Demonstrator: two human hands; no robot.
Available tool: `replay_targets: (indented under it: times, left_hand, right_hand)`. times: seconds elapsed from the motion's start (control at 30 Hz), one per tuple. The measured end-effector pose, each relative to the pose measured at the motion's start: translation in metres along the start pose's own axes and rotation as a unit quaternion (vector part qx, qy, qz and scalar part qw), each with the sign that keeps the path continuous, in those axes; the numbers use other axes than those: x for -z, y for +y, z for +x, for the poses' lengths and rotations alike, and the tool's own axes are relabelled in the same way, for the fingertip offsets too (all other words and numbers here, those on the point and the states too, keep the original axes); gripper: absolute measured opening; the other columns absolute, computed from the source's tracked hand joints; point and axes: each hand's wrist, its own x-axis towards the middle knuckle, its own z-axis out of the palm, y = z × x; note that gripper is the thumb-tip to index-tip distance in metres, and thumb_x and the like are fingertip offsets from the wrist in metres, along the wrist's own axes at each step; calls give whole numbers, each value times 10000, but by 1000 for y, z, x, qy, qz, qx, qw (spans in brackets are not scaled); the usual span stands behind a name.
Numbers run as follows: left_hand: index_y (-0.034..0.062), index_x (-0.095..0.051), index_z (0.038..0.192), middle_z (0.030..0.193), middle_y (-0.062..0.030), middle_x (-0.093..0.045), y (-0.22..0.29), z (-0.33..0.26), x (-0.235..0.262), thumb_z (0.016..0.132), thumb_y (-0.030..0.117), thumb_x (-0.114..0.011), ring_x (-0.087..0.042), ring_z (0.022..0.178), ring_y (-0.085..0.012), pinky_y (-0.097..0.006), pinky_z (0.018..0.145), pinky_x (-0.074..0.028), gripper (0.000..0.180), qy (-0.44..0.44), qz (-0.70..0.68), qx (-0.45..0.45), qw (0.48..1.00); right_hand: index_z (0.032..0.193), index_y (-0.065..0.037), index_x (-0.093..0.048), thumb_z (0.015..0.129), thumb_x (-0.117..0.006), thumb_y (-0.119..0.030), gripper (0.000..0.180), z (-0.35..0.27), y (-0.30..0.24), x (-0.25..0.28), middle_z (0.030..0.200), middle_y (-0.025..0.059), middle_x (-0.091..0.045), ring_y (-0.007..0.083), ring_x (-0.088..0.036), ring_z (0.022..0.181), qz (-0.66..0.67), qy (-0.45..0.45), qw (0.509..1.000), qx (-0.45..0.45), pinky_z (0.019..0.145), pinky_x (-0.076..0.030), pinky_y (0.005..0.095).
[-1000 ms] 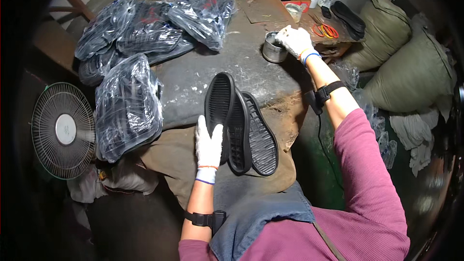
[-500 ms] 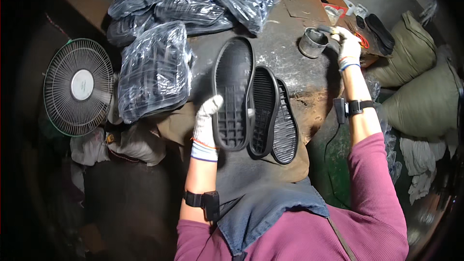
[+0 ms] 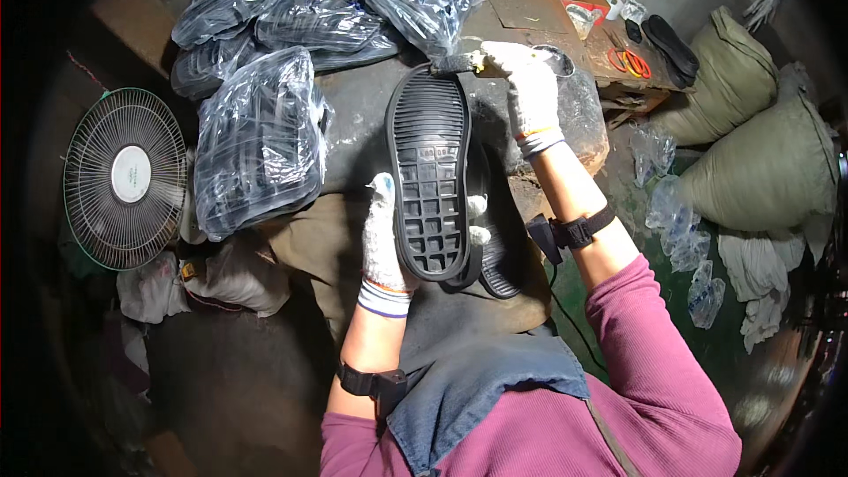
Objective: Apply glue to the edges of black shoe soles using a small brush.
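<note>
- Over our lap, we held a long black rubber shoe sole (image 3: 431, 168) in our left hand in a white knitted glove (image 3: 383, 243). Its hollow side faced us, with crosswise ribs in the far part and square pockets in the near part.
- Along the sole's left edge lay our left thumb; the fingers passed beneath, grasping it, and two tips showed past its right edge.
- Between the fingers of our right hand in a white knitted glove (image 3: 523, 93) we gripped a short brush with dark bristles (image 3: 458, 63). Its head was at the sole's far rim; we could not tell how firmly it pressed.
- Just beyond that hand, we saw a round grey metal cup (image 3: 558, 60), partly hidden by the glove.
- Under the raised sole, we had further black rubber soles (image 3: 502, 267) on our lap, partly covered from view.
- Across the dark grey worktop (image 3: 358, 106), to our left, we had clear plastic bags packed with dark soles (image 3: 261, 141).
- Farther left stood a round fan with a pale hub (image 3: 131, 174).
- To our right, we saw orange-handled scissors (image 3: 629, 63) on a brown side table and bulging olive cloth sacks (image 3: 755, 177) beside it.
</note>
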Motion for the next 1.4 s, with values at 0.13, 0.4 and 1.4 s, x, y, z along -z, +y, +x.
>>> replay_targets:
  times: [0.13,0.4,1.4]
  left_hand:
    - [21,-369,1583,1439,-364,-536,14,-14,21,1024,695,-410,-590,1247,-559,-723,1011,-495,876,18,17,83,996]
    - [59,-420,1561,1497,-207,-560,13,-9,34,1038,661,-418,-624,1184,-557,-712,966,-531,797,10,5,26,1000]
    - [-25,-357,1577,1519,-273,-507,52,-39,37,1098,575,-362,-604,1275,-488,-610,1058,-530,768,84,243,105,961]
  right_hand:
    - [1181,-71,-757,1016,-571,-138,257,-9,-15,-12,1127,97,-762,220,-725,1018,-127,-69,980,139,938,-561,322]
    - [1144,-64,-757,987,-640,-179,227,-67,-84,-24,1107,78,-759,185,-720,1007,4,-174,982,-66,902,-555,313]
    - [988,-81,-805,883,-768,-126,120,-46,-89,38,904,43,-767,137,-726,829,-109,-160,978,-76,774,-566,276]
